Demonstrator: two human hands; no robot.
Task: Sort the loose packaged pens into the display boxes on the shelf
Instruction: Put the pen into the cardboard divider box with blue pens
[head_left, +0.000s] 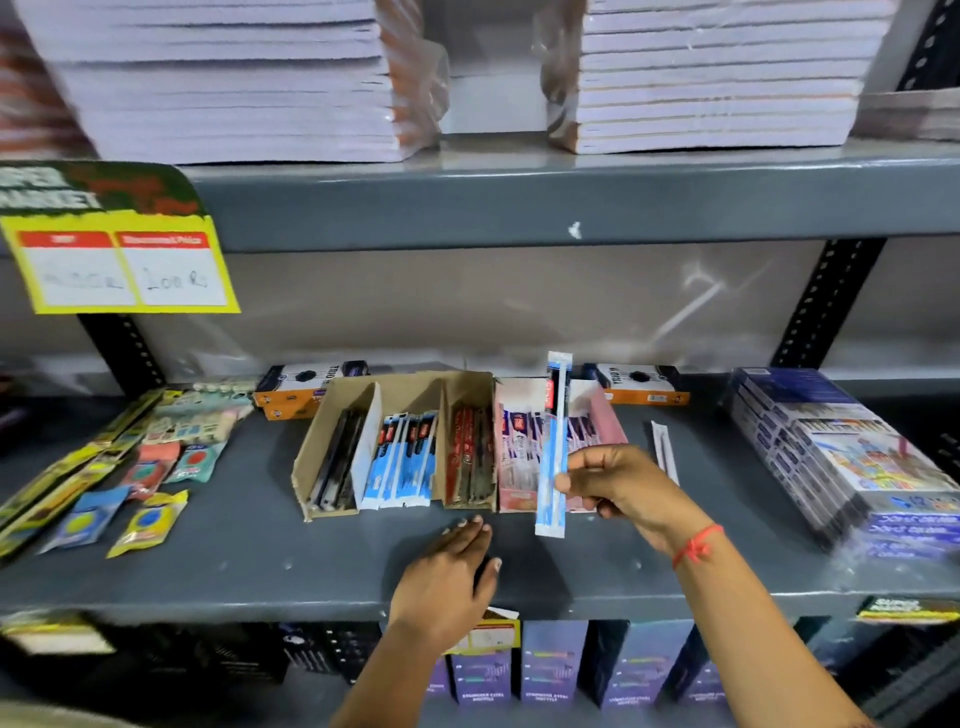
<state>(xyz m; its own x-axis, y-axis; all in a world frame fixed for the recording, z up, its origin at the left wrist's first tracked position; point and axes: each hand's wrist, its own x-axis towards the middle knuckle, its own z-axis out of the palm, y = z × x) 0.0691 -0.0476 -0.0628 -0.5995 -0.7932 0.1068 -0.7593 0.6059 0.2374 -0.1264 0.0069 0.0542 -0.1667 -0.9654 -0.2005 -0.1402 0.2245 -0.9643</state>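
Right hand (618, 483) pinches a blue-and-white packaged pen (554, 447) between thumb and fingertips, grip low on the sleeve. Pen is held near upright, long axis running away from the person, top end tipped slightly right, in the air in front of the pink display box (608, 421).

Matching stock: the blue-and-white sleeves sit in the second compartment (400, 462) of the brown cardboard display box (311, 457), up and to the left of the held pen. Between the two lie the red-pen compartment (470, 457) and the left part of the pink box. So the carry is leftward across two sections, judged by colour only; print on the sleeves is too blurred to confirm the brand.

Axis: sleeves in that compartment lie front-to-back, tilted up toward the rear. The held pen is already roughly parallel, so little rotation should be needed, mostly a sideways shift and a lowering.

Left hand (452, 577) rests flat and empty on the grey shelf (234, 551), fingers spread, just in front of the cardboard box. It is nearer the blue compartment than the right hand.

One more loose white-sleeved pen (665, 452) lies on the shelf right of the pink box, just beyond the right hand.
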